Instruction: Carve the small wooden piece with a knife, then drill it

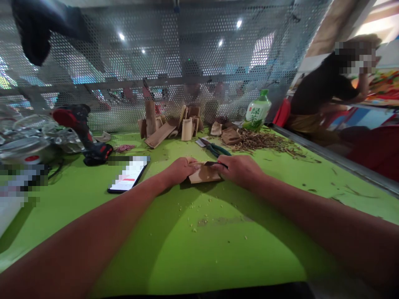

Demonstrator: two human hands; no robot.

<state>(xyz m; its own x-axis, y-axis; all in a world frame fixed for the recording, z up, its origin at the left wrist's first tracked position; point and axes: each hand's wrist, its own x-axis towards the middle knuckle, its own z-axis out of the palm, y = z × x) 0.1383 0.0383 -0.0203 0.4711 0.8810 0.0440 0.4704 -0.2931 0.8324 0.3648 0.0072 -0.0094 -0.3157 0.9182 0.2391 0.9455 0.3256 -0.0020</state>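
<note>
A small pale wooden board lies on the green tabletop between my hands. My left hand is closed on the board's left end, its fingers resting along the upper edge. In my right hand is a small knife with a dark blade, its fingers wrapped round the handle. The blade reaches left over the board's top edge; whether it touches the wood I cannot tell. Just behind my right hand lie pliers with dark green handles. Pale crumbs of wood are scattered in front of the board.
A phone and a red-and-black cordless drill are on the left. Wood pieces lean against the perforated metal screen. Brown shavings and a green-capped bottle stand back right. A person sits beyond the table's right edge.
</note>
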